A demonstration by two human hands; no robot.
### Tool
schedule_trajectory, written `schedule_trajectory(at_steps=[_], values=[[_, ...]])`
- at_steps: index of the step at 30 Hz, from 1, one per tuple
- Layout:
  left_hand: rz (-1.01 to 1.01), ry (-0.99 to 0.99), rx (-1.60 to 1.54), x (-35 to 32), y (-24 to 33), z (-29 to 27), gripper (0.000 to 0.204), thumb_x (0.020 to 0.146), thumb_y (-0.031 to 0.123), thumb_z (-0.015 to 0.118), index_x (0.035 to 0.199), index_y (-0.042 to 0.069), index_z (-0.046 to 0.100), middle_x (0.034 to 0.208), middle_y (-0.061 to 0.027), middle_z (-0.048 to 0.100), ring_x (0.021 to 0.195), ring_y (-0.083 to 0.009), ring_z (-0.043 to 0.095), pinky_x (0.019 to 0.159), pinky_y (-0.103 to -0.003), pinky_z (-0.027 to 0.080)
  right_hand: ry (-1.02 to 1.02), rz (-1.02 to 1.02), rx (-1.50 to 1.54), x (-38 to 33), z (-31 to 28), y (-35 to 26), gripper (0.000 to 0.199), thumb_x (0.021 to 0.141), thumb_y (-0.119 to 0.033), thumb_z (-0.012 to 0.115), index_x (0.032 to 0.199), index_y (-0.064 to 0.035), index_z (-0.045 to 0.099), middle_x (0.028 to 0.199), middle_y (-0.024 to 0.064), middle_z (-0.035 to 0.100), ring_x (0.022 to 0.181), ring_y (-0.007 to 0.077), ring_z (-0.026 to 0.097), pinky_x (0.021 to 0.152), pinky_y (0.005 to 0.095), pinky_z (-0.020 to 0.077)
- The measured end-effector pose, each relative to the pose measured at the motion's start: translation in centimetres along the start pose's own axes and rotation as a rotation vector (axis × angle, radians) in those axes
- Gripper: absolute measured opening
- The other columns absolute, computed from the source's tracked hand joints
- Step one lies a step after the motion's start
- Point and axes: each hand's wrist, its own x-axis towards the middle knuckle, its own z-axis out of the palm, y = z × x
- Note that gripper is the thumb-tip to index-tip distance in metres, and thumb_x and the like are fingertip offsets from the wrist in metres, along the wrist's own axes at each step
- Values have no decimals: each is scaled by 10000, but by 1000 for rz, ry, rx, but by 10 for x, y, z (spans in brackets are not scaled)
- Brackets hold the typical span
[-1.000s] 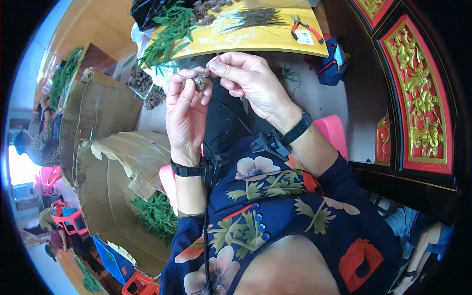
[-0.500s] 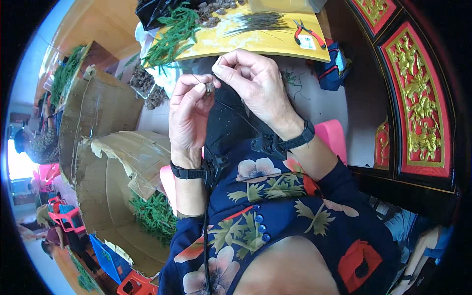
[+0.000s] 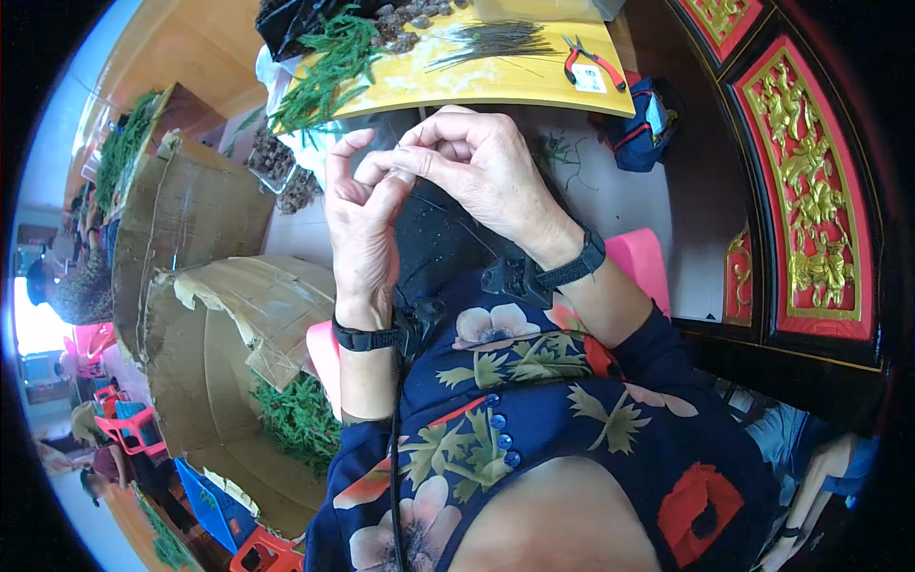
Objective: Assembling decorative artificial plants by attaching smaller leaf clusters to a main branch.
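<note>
1. Head view, left hand (image 3: pixel 367 224): raised upright in front of the chest, palm facing right, wrist straight above the forearm. A black band (image 3: pixel 367 337) circles the wrist. The thumb and one finger meet at the tips; the other fingers curl loosely apart above them.
2. Head view, right hand (image 3: pixel 486 167): enters from the right, back of the hand toward the camera, wrist bent toward the left hand. A black band (image 3: pixel 570 270) sits on this wrist too. The fingers are drawn together into a pinch, the tips touching those of the left hand.
3. Held thing: a thin wire (image 3: pixel 410 195) runs down from the point where the two pinches meet. Both hands appear closed on it; it is too fine to tell more.
4. Position: the pinch point lies just below the near edge of the yellow board (image 3: pixel 496 81), above a dark lap surface.
5. On the board: green sprigs (image 3: pixel 329 67) at the left, a bundle of wires (image 3: pixel 496 40) in the middle, red-handled pliers (image 3: pixel 591 62) at the right, brown cones (image 3: pixel 400 19) at the far edge.
6. Left of the hands: open cardboard boxes (image 3: pixel 219 315), the nearer one holding more green sprigs.
7. Right of the hands: a pink stool (image 3: pixel 643 267) beside the right forearm.
</note>
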Motion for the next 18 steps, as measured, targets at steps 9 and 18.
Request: schedule_trajectory(at_steps=[9, 18], values=[[-223, -150, 101, 0, 6, -4, 140, 879, 171, 492, 942, 56, 542, 726, 16, 529, 581, -30, 392, 513, -164, 271, -9, -6, 263, -1, -1, 3, 109, 835, -65, 648, 858, 40, 667, 787, 35, 633, 675, 67, 597, 611, 168, 479], [-205, -66, -6, 2, 2, -10, 107, 848, 152, 482, 825, 63, 537, 646, 41, 429, 552, -43, 337, 497, -188, 234, 65, -82, 30, -2, 5, -1, 100, 824, -56, 654, 872, 29, 672, 769, 36, 620, 637, 53, 556, 582, 196, 458]])
